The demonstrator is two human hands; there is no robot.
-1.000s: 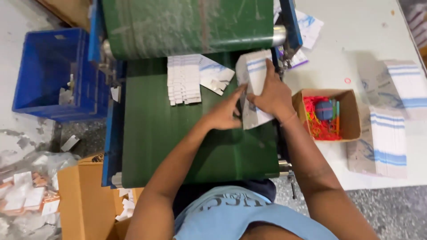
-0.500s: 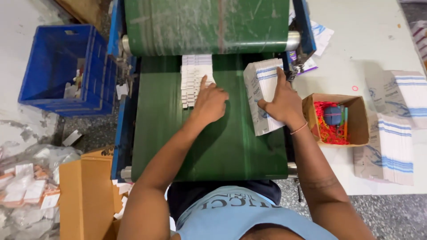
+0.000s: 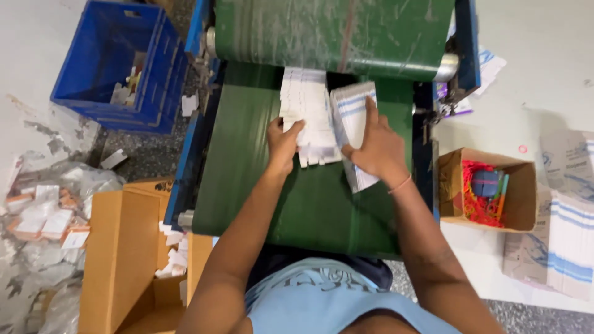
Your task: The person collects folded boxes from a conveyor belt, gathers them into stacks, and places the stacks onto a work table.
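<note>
Head view, looking down on the green belt (image 3: 291, 210) of a conveyor machine. Left hand (image 3: 283, 143) rests on the lower left edge of a shingled row of white flat cartons (image 3: 307, 114) — fingers curled over the stack's edge, touching it, not clenched. Right hand (image 3: 375, 147) lies flat, fingers spread, pressing on a second stack of white cartons with blue stripes (image 3: 352, 117), just beside the first row at its 3 o'clock; both stacks sit at 12 o'clock from the hands, running up under the green roller cover (image 3: 346, 34). At 3 o'clock, well apart on the white table (image 3: 532, 80), an open cardboard box (image 3: 518, 185) holds red rubber bands (image 3: 476, 201) and a small blue object. At 4 o'clock — more striped flat cartons (image 3: 572, 241) piled on the table. Blue plastic crate (image 3: 117, 62) at 10 o'clock on the floor; brown cardboard box (image 3: 120, 253) at 8 o'clock, white scraps inside
</note>
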